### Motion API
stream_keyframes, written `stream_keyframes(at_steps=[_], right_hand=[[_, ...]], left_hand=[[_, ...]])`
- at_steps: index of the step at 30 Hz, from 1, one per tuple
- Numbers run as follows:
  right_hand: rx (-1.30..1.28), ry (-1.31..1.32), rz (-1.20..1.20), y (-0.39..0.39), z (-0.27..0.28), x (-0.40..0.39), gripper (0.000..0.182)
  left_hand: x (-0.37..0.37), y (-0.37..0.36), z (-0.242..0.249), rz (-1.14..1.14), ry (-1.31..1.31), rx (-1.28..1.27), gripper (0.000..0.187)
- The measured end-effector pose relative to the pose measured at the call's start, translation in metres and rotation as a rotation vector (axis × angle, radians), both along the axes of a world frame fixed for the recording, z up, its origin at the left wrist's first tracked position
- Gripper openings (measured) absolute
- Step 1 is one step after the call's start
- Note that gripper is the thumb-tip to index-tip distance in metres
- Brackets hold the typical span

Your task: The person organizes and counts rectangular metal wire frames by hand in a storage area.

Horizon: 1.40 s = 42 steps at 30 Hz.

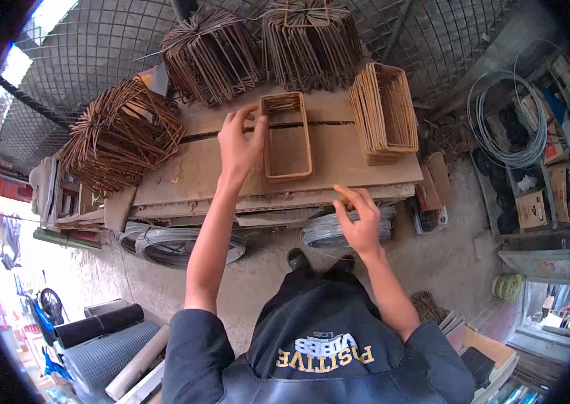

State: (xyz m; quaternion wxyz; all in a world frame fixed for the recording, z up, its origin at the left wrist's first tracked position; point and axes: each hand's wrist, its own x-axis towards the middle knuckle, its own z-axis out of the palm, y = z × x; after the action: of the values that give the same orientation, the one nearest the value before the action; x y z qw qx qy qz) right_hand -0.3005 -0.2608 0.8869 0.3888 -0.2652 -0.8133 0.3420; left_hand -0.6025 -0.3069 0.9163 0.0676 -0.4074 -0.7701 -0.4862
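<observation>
Rust-brown rectangular rebar stirrups (pixel 309 149) lie in a small stack on the wooden tabletop in front of me. My left hand (pixel 240 140) is at their left side, thumb and fingers apart, with the thumb close to the upper left edge. My right hand (pixel 360 221) hangs past the table's front edge, lower right of the stirrups. Its fingers are loosely curled, with a gap between thumb and forefinger and nothing visible in it. To the right of the small stack stands a taller, leaning stack of similar stirrups (pixel 364 113).
Tied bundles of rusty stirrups (pixel 214 57) line the back and left of the wooden table (pixel 211 168), before a wire mesh (pixel 117 40). Wire coils (pixel 157 244) lie beneath it. On the right, a wire coil (pixel 527 151) hangs by boxes; mesh rolls (pixel 111 353) lie lower left.
</observation>
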Motion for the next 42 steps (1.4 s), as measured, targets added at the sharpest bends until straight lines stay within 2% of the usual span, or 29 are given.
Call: stream_keyframes(at_steps=[2,4,5,12,15,20,22,27,31,35,38,40,42], right_hand=[[-0.151,-0.058,-0.036,-0.002,-0.006,0.021,0.033],[-0.177,-0.066,-0.069,-0.003,-0.013,0.041,0.032],[-0.199,-0.076,-0.093,-0.003,-0.019,0.051,0.031],[-0.302,-0.124,-0.138,0.018,-0.046,0.123,0.033],[-0.333,-0.165,-0.144,0.042,-0.056,0.168,0.038],[-0.433,-0.184,-0.221,0.091,-0.092,0.273,0.036],[-0.468,-0.178,-0.214,0.111,-0.106,0.319,0.035],[-0.592,-0.271,-0.297,0.143,-0.146,0.421,0.034],[-0.733,-0.338,-0.346,0.160,-0.186,0.473,0.033],[-0.834,-0.305,-0.410,0.161,-0.261,0.505,0.032],[-0.890,-0.317,-0.488,0.153,-0.330,0.525,0.031],[-0.932,-0.346,-0.504,0.148,-0.378,0.533,0.029],[-1.037,-0.193,-0.525,0.137,-0.421,0.542,0.025]], left_hand=[[0.021,-0.015,0.005,-0.030,0.017,0.067,0.029],[0.046,-0.031,0.008,-0.007,0.001,0.078,0.023],[0.059,-0.039,0.005,-0.037,0.020,0.159,0.019],[0.167,-0.083,-0.042,-0.059,-0.022,0.222,0.018],[0.228,-0.079,-0.060,0.010,-0.197,0.155,0.014],[0.341,-0.046,-0.103,-0.007,-0.316,0.088,0.014],[0.387,-0.027,-0.115,-0.048,-0.457,0.067,0.014],[0.469,0.016,-0.143,-0.226,-0.442,-0.184,0.017],[0.512,0.047,-0.156,-0.315,-0.454,-0.394,0.021],[0.540,0.069,-0.220,-0.390,-0.619,-0.496,0.022],[0.554,0.084,-0.277,-0.477,-0.595,-0.537,0.023],[0.553,0.089,-0.325,-0.498,-0.675,-0.635,0.025],[0.553,0.095,-0.378,-0.501,-0.587,-0.837,0.026]])
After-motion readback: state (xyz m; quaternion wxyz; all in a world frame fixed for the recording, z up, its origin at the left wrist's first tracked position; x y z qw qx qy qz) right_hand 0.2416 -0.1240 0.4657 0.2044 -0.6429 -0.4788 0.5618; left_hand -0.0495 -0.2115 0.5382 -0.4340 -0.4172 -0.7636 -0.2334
